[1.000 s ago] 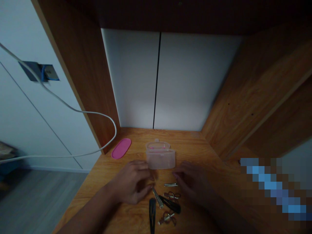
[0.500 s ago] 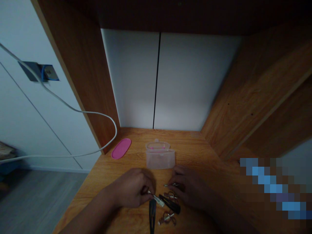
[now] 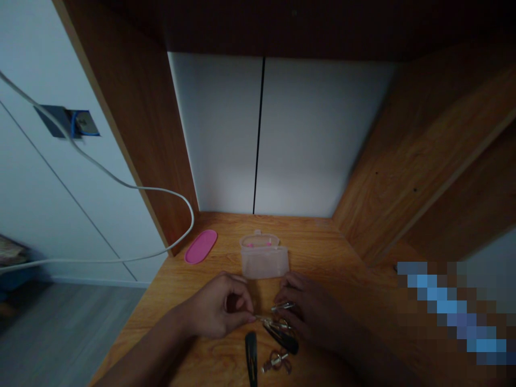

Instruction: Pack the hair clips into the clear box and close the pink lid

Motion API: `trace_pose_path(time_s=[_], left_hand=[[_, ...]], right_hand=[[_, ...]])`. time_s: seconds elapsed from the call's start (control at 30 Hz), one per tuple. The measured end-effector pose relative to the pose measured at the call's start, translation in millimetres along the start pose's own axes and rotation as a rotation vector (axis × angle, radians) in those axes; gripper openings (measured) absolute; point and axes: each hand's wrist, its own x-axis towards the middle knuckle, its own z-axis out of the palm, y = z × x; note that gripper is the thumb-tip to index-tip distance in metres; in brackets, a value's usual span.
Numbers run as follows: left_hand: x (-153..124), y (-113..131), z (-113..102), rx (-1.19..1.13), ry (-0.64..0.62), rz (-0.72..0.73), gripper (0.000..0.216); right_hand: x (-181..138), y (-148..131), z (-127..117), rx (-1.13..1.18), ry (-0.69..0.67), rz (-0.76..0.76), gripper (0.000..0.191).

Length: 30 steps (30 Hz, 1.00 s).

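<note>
My left hand (image 3: 215, 306) pinches a small silver hair clip (image 3: 266, 321) between thumb and fingertips, just above the table. My right hand (image 3: 308, 309) is close by, its fingers curled and spread around a second silver clip (image 3: 282, 307), with no clear grip. Under those fingers lies a black snap clip (image 3: 281, 337). A longer black hair clip (image 3: 251, 357) lies nearer me, next to a metal clip with a dark bow (image 3: 276, 363). Beyond my hands stands a translucent pink plastic box (image 3: 264, 264), its hinged lid (image 3: 259, 241) open at the far side.
A pink oval lid (image 3: 200, 246) lies on the wooden desk (image 3: 226, 258) to the left of the box. White back panels and wooden side walls enclose the desk. A white cable (image 3: 161, 189) runs past its left edge, where the floor shows below.
My left hand has moved up and right, carrying the silver clip over the black snap clip. My right hand has shifted slightly left. The box and other clips stay in place.
</note>
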Motion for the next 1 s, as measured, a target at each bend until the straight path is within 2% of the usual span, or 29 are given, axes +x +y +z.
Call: trace_pose_path(time_s=[0.07,0.23,0.4,0.53,0.67,0.8,0.87,1.0], left_hand=[[1.6,1.9,1.7,-0.126,0.041,-0.027,0.012],[7.9,4.8,11.2,-0.310,0.119,0.037,0.018],[11.1,-2.8,24.1,-0.478,0.180,-0.114,0.024],[12.1,-11.7,29.8,-0.524,0.192,-0.128,0.023],[12.2,-9.0,28.5,-0.501,0.266,-0.075,0.037],[11.7,2.2,26.0,-0.332,0.337,0.000,0.020],[11.7,4.2,27.7,-0.324,0.354,-0.017,0.017],[12.8,0.9,34.1,-0.361,0.402,-0.080,0.017]], right_hand=[[-0.3,0.3,-0.2,0.004,-0.021,0.012,0.008],[-1.3,1.8,0.3,0.004,-0.038,-0.013,0.007],[0.3,-0.3,-1.2,0.023,-0.043,-0.038,0.005],[2.2,-2.0,-0.5,-0.048,-0.040,-0.080,0.006],[0.3,-1.2,4.1,0.014,0.078,-0.158,0.013],[-2.2,-0.2,9.5,0.147,0.225,-0.254,0.027],[-1.9,-0.6,11.6,0.199,0.294,-0.242,0.024],[0.9,-2.2,14.2,0.284,0.413,-0.147,0.006]])
